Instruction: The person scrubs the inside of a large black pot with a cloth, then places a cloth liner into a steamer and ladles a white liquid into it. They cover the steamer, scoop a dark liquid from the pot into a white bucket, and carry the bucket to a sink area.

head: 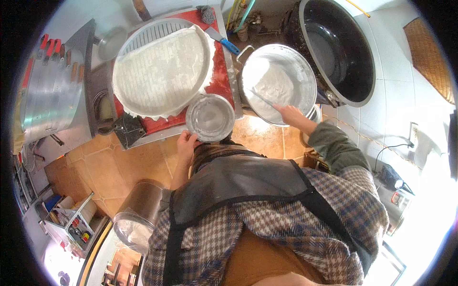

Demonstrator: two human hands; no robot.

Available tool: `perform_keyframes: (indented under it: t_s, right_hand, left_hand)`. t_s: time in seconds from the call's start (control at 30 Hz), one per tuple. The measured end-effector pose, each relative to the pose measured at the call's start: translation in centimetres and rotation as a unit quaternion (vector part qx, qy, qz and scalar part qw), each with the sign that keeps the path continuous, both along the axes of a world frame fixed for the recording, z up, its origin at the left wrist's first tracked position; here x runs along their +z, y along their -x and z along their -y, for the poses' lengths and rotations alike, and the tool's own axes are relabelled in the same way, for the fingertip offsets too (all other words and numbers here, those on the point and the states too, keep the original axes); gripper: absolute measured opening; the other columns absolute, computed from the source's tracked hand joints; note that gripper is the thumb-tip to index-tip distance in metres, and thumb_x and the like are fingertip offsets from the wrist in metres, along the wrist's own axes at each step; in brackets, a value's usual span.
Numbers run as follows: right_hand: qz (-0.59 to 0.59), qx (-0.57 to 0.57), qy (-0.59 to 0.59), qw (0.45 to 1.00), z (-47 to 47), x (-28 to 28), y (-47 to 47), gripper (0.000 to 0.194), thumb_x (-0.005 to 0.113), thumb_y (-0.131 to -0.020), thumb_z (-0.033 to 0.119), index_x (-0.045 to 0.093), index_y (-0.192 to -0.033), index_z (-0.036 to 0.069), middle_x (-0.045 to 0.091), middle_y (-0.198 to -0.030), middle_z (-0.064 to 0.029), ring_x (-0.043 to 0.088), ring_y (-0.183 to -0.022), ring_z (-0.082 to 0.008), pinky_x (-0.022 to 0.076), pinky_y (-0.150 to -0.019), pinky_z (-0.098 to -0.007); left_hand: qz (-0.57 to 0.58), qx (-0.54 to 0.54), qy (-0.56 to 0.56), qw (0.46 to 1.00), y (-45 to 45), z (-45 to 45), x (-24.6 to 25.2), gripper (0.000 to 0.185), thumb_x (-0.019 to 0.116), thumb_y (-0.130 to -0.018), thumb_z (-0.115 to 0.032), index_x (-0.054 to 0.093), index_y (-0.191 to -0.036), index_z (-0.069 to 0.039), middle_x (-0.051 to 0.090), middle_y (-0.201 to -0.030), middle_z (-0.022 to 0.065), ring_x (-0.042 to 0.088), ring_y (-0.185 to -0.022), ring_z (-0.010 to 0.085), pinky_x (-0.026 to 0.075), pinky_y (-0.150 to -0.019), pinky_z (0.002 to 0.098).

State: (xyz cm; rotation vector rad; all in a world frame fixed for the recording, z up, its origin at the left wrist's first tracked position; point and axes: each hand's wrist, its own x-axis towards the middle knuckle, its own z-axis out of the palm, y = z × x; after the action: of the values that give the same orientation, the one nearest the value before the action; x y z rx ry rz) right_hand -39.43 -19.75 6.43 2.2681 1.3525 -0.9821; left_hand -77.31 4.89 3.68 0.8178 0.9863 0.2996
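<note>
My right hand [290,115] grips a thin utensil [263,97], whose far end lies over the pale floury mass [273,84] in a large metal pot [310,77]. The fingers of my left hand [186,139] are closed on the rim of a smaller round metal bowl [210,118], dusted white inside, at the near edge of a red tabletop [223,78]. Beyond it, a large round ribbed tray [157,34] is mostly covered by a pale sheet of dough or cloth [161,73] with a ragged edge. A blue-handled scraper [229,45] lies between tray and pot.
A big dark basin [323,53] stands behind the pot at the right. Knives with red and wooden handles [53,48] hang at the left. A metal scrubber [206,15] sits at the table's back. A tall container [139,203] stands on the tiled floor at lower left.
</note>
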Motion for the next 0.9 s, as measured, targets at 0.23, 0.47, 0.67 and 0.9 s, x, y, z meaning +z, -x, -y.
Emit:
perform_keyframes:
  t_s: [0.23, 0.47, 0.67, 0.9]
  right_hand:
    - [0.129, -0.094, -0.044, 0.986, 0.7, -2.8, -5.0, 0.064, 0.049, -0.089, -0.002, 0.034, -0.148, 0.015, 0.069, -0.091, -0.0209, 0.069, -0.085, -0.0382, 0.055, -0.07, -0.0475]
    - [-0.039, -0.12, 0.059, 0.99, 6.4, -3.2, -6.0, 0.031, 0.059, -0.085, 0.009, 0.055, -0.113, -0.004, 0.069, -0.086, -0.0242, 0.068, -0.076, -0.0386, 0.0548, -0.068, -0.0489]
    - [-0.521, -0.638, 0.102, 0.558, 2.8, -2.9, -4.1, 0.022, 0.054, -0.095, 0.01, 0.047, -0.074, 0.006, 0.047, -0.057, 0.0009, 0.047, -0.045, -0.0097, 0.0414, -0.04, -0.0257]
    - [-0.598, -0.72, -0.158, 0.316, 0.4, -5.0, 0.1, 0.012, 0.051, -0.099, 0.009, 0.042, -0.092, 0.009, 0.04, -0.063, 0.0037, 0.036, -0.045, -0.0043, 0.03, -0.037, -0.0209]
  left_hand:
    - [-0.006, -0.027, -0.018, 0.999, -1.2, -0.1, 0.5, 0.008, 0.06, -0.093, -0.006, 0.054, -0.094, -0.001, 0.061, -0.091, 0.0053, 0.063, -0.082, 0.014, 0.058, -0.072, 0.0307]
    - [-0.014, -0.034, 0.001, 0.999, -0.3, 0.1, 0.5, 0.009, 0.058, -0.094, -0.007, 0.055, -0.101, -0.002, 0.063, -0.097, 0.0057, 0.065, -0.088, 0.0182, 0.058, -0.08, 0.0373]
    - [-0.017, -0.002, -0.01, 1.0, 1.0, 0.4, 0.3, 0.006, 0.058, -0.093, -0.004, 0.054, -0.097, -0.002, 0.062, -0.095, 0.0061, 0.064, -0.085, 0.0165, 0.059, -0.077, 0.0346]
    - [0.016, -0.032, -0.026, 0.999, -0.3, -0.5, 1.2, 0.005, 0.058, -0.092, -0.005, 0.053, -0.093, -0.004, 0.061, -0.092, 0.0048, 0.064, -0.081, 0.0157, 0.059, -0.076, 0.0345]
